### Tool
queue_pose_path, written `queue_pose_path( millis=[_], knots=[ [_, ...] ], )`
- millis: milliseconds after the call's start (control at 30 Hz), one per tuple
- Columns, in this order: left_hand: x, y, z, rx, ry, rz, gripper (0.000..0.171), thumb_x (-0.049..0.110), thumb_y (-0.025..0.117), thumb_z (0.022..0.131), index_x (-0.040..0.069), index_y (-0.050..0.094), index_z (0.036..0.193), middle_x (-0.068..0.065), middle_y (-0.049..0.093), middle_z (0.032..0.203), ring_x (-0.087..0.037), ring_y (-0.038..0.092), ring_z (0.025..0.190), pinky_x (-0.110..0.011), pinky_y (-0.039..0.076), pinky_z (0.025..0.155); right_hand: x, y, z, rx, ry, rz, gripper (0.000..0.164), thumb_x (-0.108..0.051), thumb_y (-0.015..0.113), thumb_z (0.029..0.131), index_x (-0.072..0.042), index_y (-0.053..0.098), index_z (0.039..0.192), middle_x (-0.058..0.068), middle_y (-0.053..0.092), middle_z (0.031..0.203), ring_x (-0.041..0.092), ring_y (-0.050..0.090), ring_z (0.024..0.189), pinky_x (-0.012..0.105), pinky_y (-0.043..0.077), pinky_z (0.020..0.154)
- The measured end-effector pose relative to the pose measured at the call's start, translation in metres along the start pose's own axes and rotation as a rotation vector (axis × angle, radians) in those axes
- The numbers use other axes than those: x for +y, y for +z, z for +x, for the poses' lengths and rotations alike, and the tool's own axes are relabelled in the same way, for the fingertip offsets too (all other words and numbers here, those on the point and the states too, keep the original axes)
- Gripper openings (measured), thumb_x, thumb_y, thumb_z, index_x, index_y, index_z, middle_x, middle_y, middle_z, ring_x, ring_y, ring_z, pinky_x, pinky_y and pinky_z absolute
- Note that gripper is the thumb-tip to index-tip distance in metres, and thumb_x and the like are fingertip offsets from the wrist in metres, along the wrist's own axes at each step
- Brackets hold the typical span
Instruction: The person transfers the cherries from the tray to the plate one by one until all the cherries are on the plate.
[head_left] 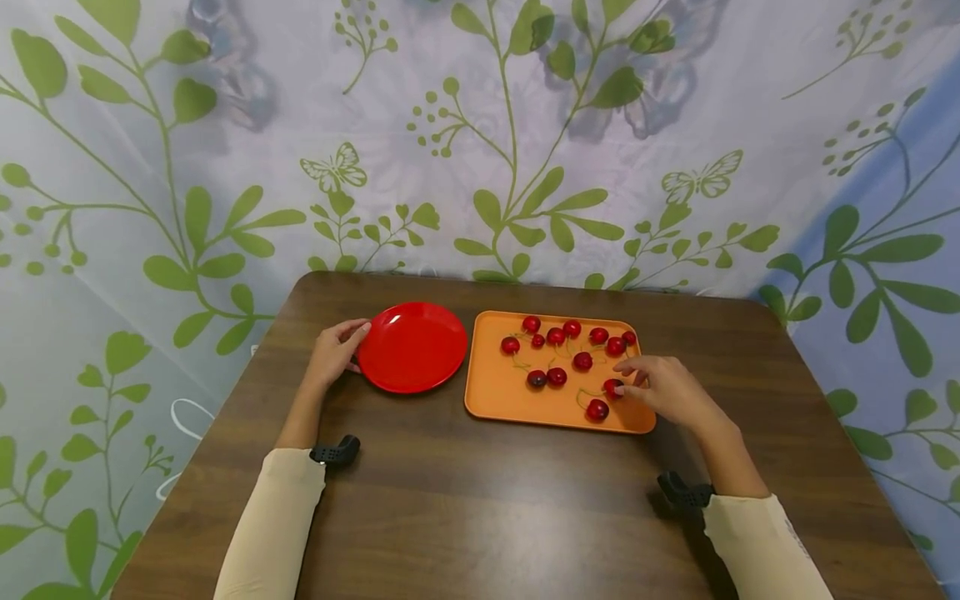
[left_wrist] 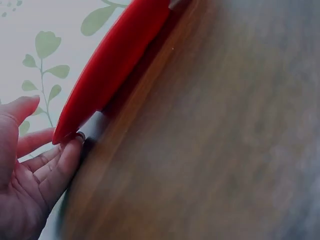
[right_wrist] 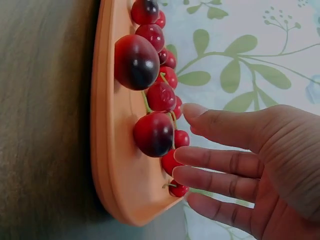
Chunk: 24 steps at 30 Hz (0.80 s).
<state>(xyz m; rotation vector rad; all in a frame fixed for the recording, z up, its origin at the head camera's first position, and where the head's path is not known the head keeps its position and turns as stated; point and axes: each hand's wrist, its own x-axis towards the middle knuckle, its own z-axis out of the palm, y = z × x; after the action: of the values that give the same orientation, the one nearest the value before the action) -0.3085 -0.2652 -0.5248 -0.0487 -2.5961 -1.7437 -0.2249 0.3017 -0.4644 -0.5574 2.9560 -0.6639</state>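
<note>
In the head view, an orange tray (head_left: 487, 392) with its long axis running left to right is set on the brown wood-grained surface (head_left: 480, 492), and glossy dark-red cherries (head_left: 557, 377) with thin green stems are scattered over it. The nearest cherry (head_left: 611, 387) is found just left of the right hand (head_left: 671, 390), overlapped by its thumb tip above the tray's right end; the right hand is much the closer of the two. Another cherry (head_left: 597, 409) is seen just beside it, on the near-left side. A round, smooth, shiny red plate (head_left: 412, 347) is placed left of the tray, a narrow strip of surface being left between them, and its left rim is touched by the left hand (head_left: 330, 357). In the left wrist view, the plate is seen edge-on with a raised, curved wall; its rim is met by relaxed fingers (left_wrist: 65, 167), while the thumb is held apart, so no firm grip is shown. In the right wrist view, the thumb and fingers are spread loosely around a gap and nothing is held; whether any cherry is touched cannot be told. Rounded corners and a low lip are shown on the tray, and highlights are caught by the cherries' taut skins.
</note>
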Motion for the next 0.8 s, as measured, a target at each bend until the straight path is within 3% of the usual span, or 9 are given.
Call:
queue_pose_path(
  millis=[167,367,633,800],
  knots=[
    [-0.007,-0.001,0.003,0.008,-0.027,-0.079,0.051,0.037,0.065,0.100,0.002,0.063,0.137,-0.016,0.069,0.108,-0.013,0.065,0.061,-0.033,0.060,0.052,-0.007,-0.001,0.003,0.004,-0.039,-0.021,0.028,-0.020,0.080,0.089,-0.007,0.077,0.113,0.006,0.075,0.101,0.022,0.066,0.084,0.043,0.059,0.072],
    [-0.007,-0.001,0.004,0.003,-0.062,-0.111,0.042,0.022,0.067,0.100,-0.001,0.063,0.136,-0.011,0.071,0.105,-0.010,0.064,0.058,-0.026,0.059,0.054,-0.013,0.003,0.007,-0.024,-0.049,-0.056,0.025,-0.021,0.082,0.087,-0.009,0.079,0.108,0.006,0.076,0.101,0.028,0.067,0.089,0.052,0.058,0.080],
    [0.021,-0.004,-0.006,-0.028,-0.093,-0.152,0.038,0.008,0.065,0.100,-0.008,0.061,0.134,-0.008,0.070,0.101,-0.014,0.064,0.060,-0.033,0.061,0.057,-0.015,0.015,0.014,-0.029,-0.063,-0.172,0.024,-0.025,0.084,0.084,-0.014,0.080,0.105,0.008,0.074,0.110,0.034,0.067,0.103,0.057,0.055,0.089],
    [0.027,-0.004,-0.009,-0.038,-0.084,-0.138,0.039,0.010,0.064,0.100,-0.008,0.060,0.135,-0.007,0.070,0.101,-0.014,0.065,0.062,-0.032,0.062,0.060,-0.019,0.021,0.017,-0.041,-0.048,-0.199,0.017,-0.022,0.086,0.082,-0.018,0.081,0.097,0.005,0.072,0.106,0.031,0.066,0.101,0.055,0.057,0.085]
  ],
)
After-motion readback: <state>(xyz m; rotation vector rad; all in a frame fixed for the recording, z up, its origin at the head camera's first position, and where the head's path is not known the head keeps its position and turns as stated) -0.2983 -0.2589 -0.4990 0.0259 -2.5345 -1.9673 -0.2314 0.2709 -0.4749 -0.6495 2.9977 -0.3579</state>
